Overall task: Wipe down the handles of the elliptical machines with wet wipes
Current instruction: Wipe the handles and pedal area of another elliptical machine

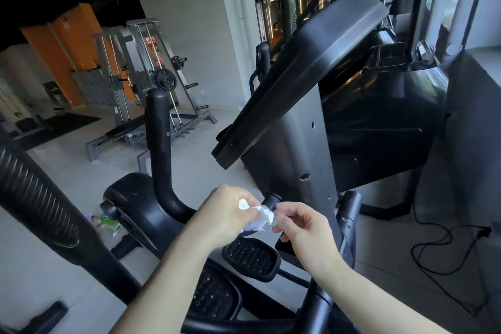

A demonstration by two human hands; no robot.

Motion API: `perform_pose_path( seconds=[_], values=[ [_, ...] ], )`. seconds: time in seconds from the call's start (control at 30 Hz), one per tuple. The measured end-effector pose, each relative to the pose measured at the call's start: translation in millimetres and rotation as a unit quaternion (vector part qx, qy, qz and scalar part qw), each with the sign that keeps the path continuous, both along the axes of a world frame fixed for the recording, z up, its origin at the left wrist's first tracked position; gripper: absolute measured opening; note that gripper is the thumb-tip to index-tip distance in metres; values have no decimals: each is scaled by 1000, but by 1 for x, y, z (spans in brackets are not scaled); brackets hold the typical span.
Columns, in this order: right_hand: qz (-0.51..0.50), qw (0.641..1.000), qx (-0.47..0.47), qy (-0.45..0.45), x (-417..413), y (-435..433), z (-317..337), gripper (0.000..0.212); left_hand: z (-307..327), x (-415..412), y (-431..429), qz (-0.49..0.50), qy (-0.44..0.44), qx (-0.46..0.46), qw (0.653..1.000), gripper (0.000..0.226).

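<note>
A: At lower centre of the frame, we see the left hand gripping a crumpled white wet wipe.

B: Just right, our right hand pinches the wipe's edge, below the elliptical's console.

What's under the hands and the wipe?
Below the left hand, right hand and crumpled white wipe: two studded black pedals and grey floor. The hands and forearms cover part of the pedals and frame.
</note>
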State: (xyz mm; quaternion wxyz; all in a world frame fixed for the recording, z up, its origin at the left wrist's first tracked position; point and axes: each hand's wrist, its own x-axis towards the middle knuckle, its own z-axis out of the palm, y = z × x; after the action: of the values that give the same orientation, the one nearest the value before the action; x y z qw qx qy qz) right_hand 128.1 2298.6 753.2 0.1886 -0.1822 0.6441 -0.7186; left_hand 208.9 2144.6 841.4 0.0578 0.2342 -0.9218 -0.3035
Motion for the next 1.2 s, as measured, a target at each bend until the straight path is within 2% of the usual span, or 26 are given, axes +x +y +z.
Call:
perform_pose_path(
  seconds=[0.1,0.2,0.3,0.37,0.4,0.47,0.57,0.67,0.73,0.8,0.87,0.97,1.1,1.17,1.2],
  values=[
    [68,995,-66,-27,9,3,9,19,-6,2,15,-9,54,31,998,10],
    [7,998,-49,29,10,4,10,19,-15,6,14,-23,102,43,994,6],
    [-108,982,4,153,5,1,5,30,-24,18,-5,36,127,-36,991,22],
    [-160,945,47,280,1,-7,-2,36,-28,29,-14,70,121,-115,983,19],
    [-180,925,63,327,-1,-14,-9,32,-32,33,-18,75,118,-137,981,17],
    [-199,903,85,371,-5,-29,-22,27,-39,40,-19,75,111,-150,980,14],
    [-206,916,58,339,7,-41,-33,29,-52,46,-17,81,119,-138,980,13],
    [-164,953,21,254,31,-38,-42,35,-63,48,-15,84,155,-124,976,14],
    [-146,971,12,189,37,-33,-44,30,-68,49,-16,85,173,-118,974,14],
    [-186,973,7,137,28,-32,-43,19,-73,49,-17,81,191,-108,972,14],
    [-217,971,12,97,20,-35,-38,19,-76,50,-18,80,205,-100,970,14],
    [-215,975,10,64,24,-46,-38,30,-82,53,-18,76,226,-108,965,18],
    [-128,992,-2,21,47,-45,-43,18,-89,55,-20,103,248,-115,956,20],
    [-87,995,-9,46,54,-38,-35,19,-91,56,-22,119,254,-118,952,21],
    [-92,992,-12,91,52,-35,-28,23,-92,57,-23,128,256,-115,951,22]
  ],
)
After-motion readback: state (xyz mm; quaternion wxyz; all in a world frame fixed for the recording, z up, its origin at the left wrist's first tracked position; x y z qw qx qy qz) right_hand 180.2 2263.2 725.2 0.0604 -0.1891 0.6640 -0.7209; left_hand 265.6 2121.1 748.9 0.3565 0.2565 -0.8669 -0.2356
